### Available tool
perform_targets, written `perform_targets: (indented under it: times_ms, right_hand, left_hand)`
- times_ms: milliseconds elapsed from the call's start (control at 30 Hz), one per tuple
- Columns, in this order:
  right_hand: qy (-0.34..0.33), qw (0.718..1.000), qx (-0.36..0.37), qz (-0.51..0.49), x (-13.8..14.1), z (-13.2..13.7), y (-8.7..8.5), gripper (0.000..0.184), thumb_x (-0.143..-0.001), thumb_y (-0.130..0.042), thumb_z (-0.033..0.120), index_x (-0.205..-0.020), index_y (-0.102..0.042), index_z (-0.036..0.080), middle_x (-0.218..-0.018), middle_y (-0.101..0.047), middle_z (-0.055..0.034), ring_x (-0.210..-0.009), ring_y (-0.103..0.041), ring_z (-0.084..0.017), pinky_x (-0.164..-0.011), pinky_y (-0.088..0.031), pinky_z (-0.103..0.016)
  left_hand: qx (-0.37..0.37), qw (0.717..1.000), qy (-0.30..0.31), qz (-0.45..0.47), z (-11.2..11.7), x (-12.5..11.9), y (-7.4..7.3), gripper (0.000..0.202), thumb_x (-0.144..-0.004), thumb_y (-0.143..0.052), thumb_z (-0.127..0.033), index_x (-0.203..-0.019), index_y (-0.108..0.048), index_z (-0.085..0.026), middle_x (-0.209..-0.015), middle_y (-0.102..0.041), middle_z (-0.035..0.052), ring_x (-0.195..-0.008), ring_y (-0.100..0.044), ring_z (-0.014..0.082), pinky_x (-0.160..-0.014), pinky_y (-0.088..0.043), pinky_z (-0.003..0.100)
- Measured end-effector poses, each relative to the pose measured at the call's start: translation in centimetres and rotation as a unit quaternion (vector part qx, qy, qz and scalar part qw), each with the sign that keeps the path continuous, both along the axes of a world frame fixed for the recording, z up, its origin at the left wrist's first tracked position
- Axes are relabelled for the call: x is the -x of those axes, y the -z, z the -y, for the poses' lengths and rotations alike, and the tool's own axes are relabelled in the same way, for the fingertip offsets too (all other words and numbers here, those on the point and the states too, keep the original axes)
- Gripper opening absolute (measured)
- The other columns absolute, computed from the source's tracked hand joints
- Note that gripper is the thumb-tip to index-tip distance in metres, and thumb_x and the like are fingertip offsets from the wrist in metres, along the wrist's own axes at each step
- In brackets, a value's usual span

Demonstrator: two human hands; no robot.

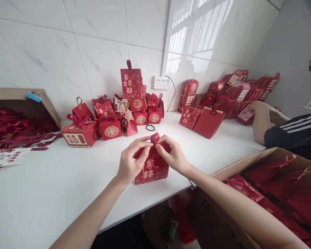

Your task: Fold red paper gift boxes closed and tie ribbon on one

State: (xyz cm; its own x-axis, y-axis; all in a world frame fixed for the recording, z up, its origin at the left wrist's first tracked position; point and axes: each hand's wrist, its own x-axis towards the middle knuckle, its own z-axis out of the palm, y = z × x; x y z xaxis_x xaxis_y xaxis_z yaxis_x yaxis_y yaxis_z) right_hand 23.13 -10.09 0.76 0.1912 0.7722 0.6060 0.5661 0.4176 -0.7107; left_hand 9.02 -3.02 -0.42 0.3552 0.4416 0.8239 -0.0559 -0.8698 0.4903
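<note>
Close to the table's front edge stands a red gift box (159, 170) with pale printed characters. A dark red ribbon loop (154, 138) sticks up from its top edge. My left hand (133, 159) is closed at the left of the loop, with thumb and forefinger pinched at its base. From the right, my right hand (173, 154) pinches the same base, its fingertips almost meeting the left ones. The fingers hide much of the box's upper part. Just behind the loop, a black ring-shaped band (150, 128) lies on the white table (93, 186).
Finished-looking red boxes (110, 129) stand against the tiled wall. Two flatter red boxes (209, 122) lie right of centre. An open carton (50, 107) of ribbons is at left, another carton (248, 157) of red boxes at lower right. Another person's arm (263, 121) reaches toward a box pile.
</note>
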Motion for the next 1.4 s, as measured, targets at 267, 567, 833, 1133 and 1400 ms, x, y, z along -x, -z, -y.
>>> perform_targets:
  times_ms: [267, 567, 833, 1133, 1400]
  right_hand:
    - [0.016, 1.0, -0.008, -0.012, 0.3, -0.5, 0.2, 0.013, -0.085, -0.049, 0.031, -0.078, -0.05, 0.02, -0.075, -0.055, 0.0002, -0.067, -0.052, -0.013, -0.061, -0.042, -0.025]
    - [-0.005, 1.0, 0.007, 0.001, 0.1, 0.2, -0.1, 0.008, -0.083, -0.048, 0.027, -0.081, -0.051, 0.02, -0.075, -0.057, -0.0001, -0.068, -0.054, -0.014, -0.061, -0.043, -0.025]
    - [-0.014, 1.0, 0.02, -0.002, -0.2, 0.0, -0.3, 0.007, -0.083, -0.047, 0.025, -0.08, -0.052, 0.02, -0.075, -0.057, 0.0008, -0.067, -0.053, -0.013, -0.062, -0.041, -0.024]
    - [-0.032, 0.999, 0.031, 0.005, -0.5, 0.0, -0.5, 0.009, -0.084, -0.047, 0.025, -0.081, -0.053, 0.02, -0.077, -0.058, 0.0003, -0.07, -0.053, -0.014, -0.064, -0.042, -0.025]
    - [-0.005, 0.998, 0.009, -0.058, -0.7, 0.0, 0.8, 0.016, -0.087, -0.051, 0.036, -0.085, -0.057, 0.021, -0.081, -0.062, -0.0013, -0.074, -0.056, -0.016, -0.068, -0.044, -0.028]
  left_hand:
    - [-0.029, 0.999, -0.001, -0.016, -0.2, -0.1, -0.3, 0.019, -0.087, -0.05, -0.015, -0.09, -0.067, -0.021, -0.095, -0.069, 0.0022, -0.087, -0.065, 0.013, -0.079, -0.051, 0.023]
    - [0.018, 0.999, 0.01, -0.034, 0.0, 0.1, -0.8, 0.025, -0.082, -0.053, -0.018, -0.103, -0.068, -0.02, -0.101, -0.068, 0.0041, -0.09, -0.064, 0.0163, -0.083, -0.052, 0.028]
    - [0.044, 0.998, 0.028, -0.041, -0.4, 0.0, -1.0, 0.022, -0.083, -0.055, -0.019, -0.099, -0.07, -0.021, -0.082, -0.064, 0.0012, -0.075, -0.06, 0.0119, -0.07, -0.051, 0.022]
    - [0.144, 0.988, 0.033, -0.033, -0.2, 0.1, -1.0, 0.023, -0.08, -0.058, -0.024, -0.099, -0.071, -0.021, -0.076, -0.065, 0.0006, -0.07, -0.06, 0.013, -0.065, -0.05, 0.023]
    - [0.216, 0.969, 0.122, -0.013, -0.2, 0.2, 0.5, 0.062, -0.082, -0.055, -0.029, -0.138, -0.03, -0.022, -0.101, -0.065, 0.0064, -0.086, -0.064, 0.0181, -0.079, -0.052, 0.032]
